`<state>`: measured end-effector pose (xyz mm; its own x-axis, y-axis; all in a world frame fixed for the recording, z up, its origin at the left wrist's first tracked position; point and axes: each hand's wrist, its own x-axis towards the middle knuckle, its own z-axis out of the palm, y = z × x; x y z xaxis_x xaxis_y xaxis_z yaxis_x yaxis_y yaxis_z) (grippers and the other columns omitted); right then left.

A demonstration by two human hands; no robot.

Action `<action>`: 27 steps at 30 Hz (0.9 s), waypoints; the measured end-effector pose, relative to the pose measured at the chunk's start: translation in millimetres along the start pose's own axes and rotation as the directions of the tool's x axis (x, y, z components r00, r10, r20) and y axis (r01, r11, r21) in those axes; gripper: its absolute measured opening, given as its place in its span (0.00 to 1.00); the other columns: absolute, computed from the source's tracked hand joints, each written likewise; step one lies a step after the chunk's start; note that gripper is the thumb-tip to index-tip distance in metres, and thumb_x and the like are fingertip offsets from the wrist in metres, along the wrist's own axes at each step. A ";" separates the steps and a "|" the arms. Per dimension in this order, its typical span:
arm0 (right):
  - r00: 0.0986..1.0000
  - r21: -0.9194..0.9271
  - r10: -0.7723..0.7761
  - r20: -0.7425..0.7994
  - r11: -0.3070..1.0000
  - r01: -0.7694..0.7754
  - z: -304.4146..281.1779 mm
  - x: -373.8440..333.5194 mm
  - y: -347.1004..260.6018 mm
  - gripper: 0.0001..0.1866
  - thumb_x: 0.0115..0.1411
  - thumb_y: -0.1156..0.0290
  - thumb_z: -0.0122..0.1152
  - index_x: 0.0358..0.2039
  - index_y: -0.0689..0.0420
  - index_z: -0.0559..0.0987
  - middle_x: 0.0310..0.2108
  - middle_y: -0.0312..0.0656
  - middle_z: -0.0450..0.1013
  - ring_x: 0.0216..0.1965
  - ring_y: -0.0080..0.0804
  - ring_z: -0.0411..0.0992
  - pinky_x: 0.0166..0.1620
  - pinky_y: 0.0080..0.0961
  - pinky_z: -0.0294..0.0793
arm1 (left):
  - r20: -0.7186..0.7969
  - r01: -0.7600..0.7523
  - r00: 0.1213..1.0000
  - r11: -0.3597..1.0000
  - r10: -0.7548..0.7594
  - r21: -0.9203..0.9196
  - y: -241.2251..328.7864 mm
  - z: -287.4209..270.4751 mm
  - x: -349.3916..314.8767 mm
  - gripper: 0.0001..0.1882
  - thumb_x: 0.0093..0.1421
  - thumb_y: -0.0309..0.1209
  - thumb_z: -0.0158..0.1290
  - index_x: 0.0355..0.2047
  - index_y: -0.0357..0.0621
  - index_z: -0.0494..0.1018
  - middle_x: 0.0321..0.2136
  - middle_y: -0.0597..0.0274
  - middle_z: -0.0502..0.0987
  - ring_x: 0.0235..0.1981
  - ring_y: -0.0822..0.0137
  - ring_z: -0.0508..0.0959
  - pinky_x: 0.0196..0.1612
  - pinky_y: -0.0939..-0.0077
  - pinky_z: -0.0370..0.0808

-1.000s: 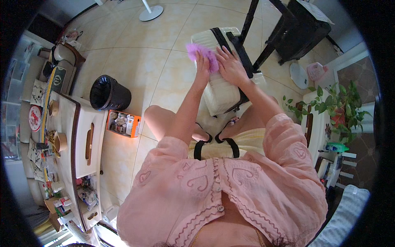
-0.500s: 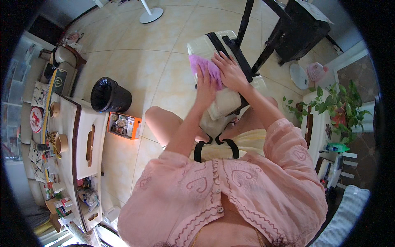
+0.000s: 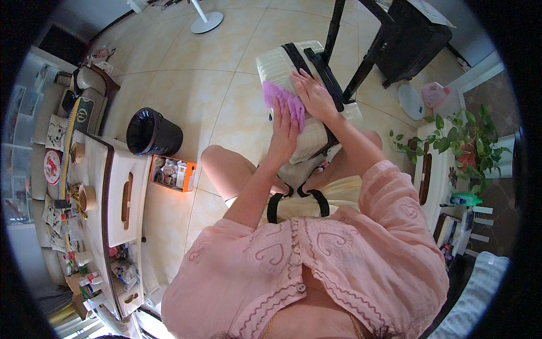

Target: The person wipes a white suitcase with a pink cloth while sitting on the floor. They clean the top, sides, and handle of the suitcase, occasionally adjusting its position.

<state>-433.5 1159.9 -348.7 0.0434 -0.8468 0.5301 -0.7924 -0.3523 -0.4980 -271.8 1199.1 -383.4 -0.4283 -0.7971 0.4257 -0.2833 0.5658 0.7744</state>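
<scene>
A cream-white hard-shell suitcase (image 3: pixel 307 144) with a black band and a raised black handle (image 3: pixel 334 42) stands between my knees. Across its shell lies a fluffy purple cloth (image 3: pixel 276 93). My left hand (image 3: pixel 285 129) has its fingers bent over the cloth and presses it against the suitcase; the thumb is mostly hidden. My right hand (image 3: pixel 316 100) rests flat on the shell near the black band, its fingers stretched out and holding nothing.
A black bin (image 3: pixel 166 135) and an orange box of small items (image 3: pixel 191 176) stand left, beside a white table (image 3: pixel 121 198). Far right are a black suitcase (image 3: pixel 418 42), a white scale (image 3: pixel 410 101) and a leafy plant (image 3: pixel 446 138). A white round stand base (image 3: pixel 208 22) is ahead.
My left hand and the purple cloth have slid slightly toward me along the suitcase. The right hand stays on the shell in nearly the same place.
</scene>
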 end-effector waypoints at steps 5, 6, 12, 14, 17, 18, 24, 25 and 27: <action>0.998 -0.083 -0.023 0.063 0.996 0.028 6.3 0.5 4.1 0.22 0.66 0.60 0.35 0.51 0.58 0.72 0.56 0.45 0.65 0.61 0.41 0.57 0.62 0.40 0.52 | 0.051 -0.154 0.988 0.946 0.146 0.287 -71.5 9.6 27.3 0.29 0.65 0.32 0.37 0.62 0.31 0.45 0.64 0.36 0.36 0.66 0.41 0.40 0.65 0.61 0.44; 0.999 -0.088 -0.018 0.037 0.996 0.021 9.1 2.5 3.4 0.21 0.66 0.60 0.36 0.49 0.58 0.73 0.55 0.46 0.66 0.60 0.42 0.58 0.62 0.41 0.53 | 0.059 -0.096 0.995 0.964 0.084 0.250 -82.9 7.2 45.8 0.29 0.65 0.33 0.37 0.63 0.31 0.45 0.64 0.36 0.36 0.65 0.41 0.40 0.65 0.61 0.44; 0.999 -0.216 0.042 -0.005 0.975 -0.042 24.7 14.8 7.9 0.21 0.65 0.61 0.35 0.47 0.59 0.74 0.55 0.45 0.66 0.60 0.43 0.59 0.61 0.43 0.55 | 0.068 -0.007 0.998 0.994 0.000 0.111 -89.2 -6.3 73.0 0.31 0.65 0.37 0.38 0.64 0.35 0.43 0.64 0.39 0.39 0.66 0.45 0.41 0.65 0.65 0.43; 0.997 -0.215 0.076 0.002 0.974 -0.074 22.4 16.9 5.9 0.21 0.65 0.61 0.35 0.48 0.59 0.73 0.55 0.45 0.66 0.60 0.42 0.59 0.61 0.43 0.55 | 0.034 0.070 0.997 0.994 -0.068 -0.089 -60.7 -6.8 49.1 0.32 0.66 0.39 0.37 0.64 0.36 0.42 0.65 0.42 0.42 0.66 0.49 0.42 0.65 0.68 0.43; 0.999 -0.331 -0.007 0.051 0.943 0.023 15.8 13.1 6.0 0.21 0.65 0.61 0.35 0.49 0.59 0.72 0.57 0.44 0.64 0.61 0.41 0.58 0.61 0.43 0.54 | 0.078 0.296 0.954 0.872 -0.289 -0.390 -44.5 0.6 -1.2 0.35 0.66 0.47 0.34 0.64 0.36 0.42 0.64 0.49 0.48 0.64 0.57 0.48 0.63 0.69 0.46; 0.998 -0.304 0.024 0.051 0.953 -0.008 16.0 13.2 5.1 0.22 0.65 0.60 0.35 0.50 0.58 0.72 0.57 0.44 0.64 0.61 0.42 0.57 0.61 0.43 0.54 | 0.154 0.445 0.892 0.773 -0.424 -0.451 -44.0 1.9 -18.4 0.38 0.65 0.52 0.33 0.64 0.35 0.43 0.63 0.51 0.50 0.62 0.60 0.52 0.62 0.69 0.48; 0.992 -0.245 0.069 0.104 0.969 -0.042 16.1 14.8 3.5 0.23 0.66 0.59 0.33 0.54 0.57 0.69 0.59 0.43 0.61 0.63 0.41 0.54 0.63 0.43 0.50 | 0.405 0.792 0.578 0.367 -0.708 -0.488 -54.2 15.1 -44.9 0.37 0.65 0.57 0.28 0.60 0.36 0.57 0.53 0.59 0.66 0.51 0.63 0.63 0.58 0.71 0.54; 0.989 -0.236 0.080 0.126 0.971 -0.048 15.8 15.5 1.5 0.24 0.66 0.58 0.33 0.54 0.57 0.69 0.60 0.43 0.61 0.63 0.41 0.53 0.63 0.43 0.49 | 0.405 0.786 0.567 0.324 -0.717 -0.526 -59.9 17.4 -42.7 0.37 0.65 0.57 0.28 0.58 0.36 0.59 0.52 0.59 0.68 0.50 0.63 0.64 0.58 0.71 0.54; 0.980 -0.240 0.114 0.162 0.968 -0.073 13.0 14.8 5.7 0.24 0.66 0.58 0.32 0.54 0.56 0.69 0.60 0.43 0.60 0.64 0.41 0.52 0.63 0.43 0.48 | 0.332 0.647 0.711 0.391 -0.621 -0.655 -37.0 8.3 -15.0 0.35 0.66 0.55 0.28 0.58 0.36 0.60 0.52 0.58 0.67 0.51 0.63 0.64 0.58 0.70 0.54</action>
<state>-429.5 1140.2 -352.6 0.0504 -0.9347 0.3519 -0.9163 -0.1834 -0.3559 -262.0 1191.8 -422.3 -0.4133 -0.8474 -0.3334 0.1739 -0.4329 0.8845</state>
